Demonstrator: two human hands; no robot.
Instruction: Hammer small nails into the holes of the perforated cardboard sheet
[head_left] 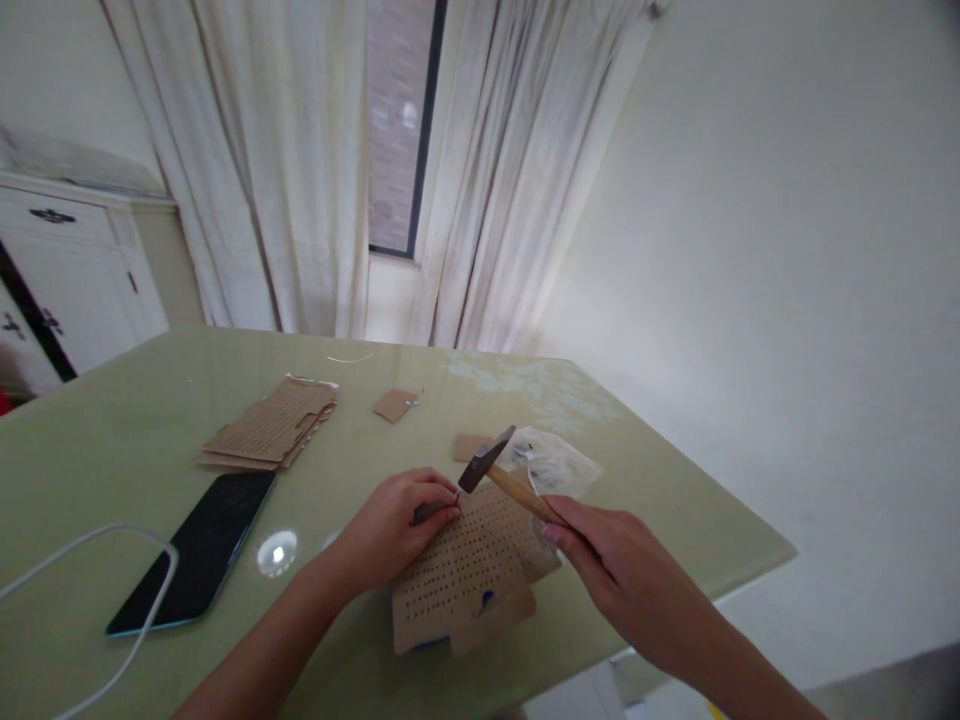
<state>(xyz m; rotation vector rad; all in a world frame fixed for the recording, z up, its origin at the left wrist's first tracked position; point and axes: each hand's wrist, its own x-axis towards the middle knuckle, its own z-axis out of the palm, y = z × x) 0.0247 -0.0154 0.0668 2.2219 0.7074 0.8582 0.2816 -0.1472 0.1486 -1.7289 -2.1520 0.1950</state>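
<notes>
Two hands on job. Right hand clenched round wooden handle of hammer, dark head tilted down just above small nail. Left hand fingers pinched on nail, resting on cardboard sheet. Sheet brown, punched with rows of holes, flat near front table edge. Clear bag behind it, contents too small to tell.
</notes>
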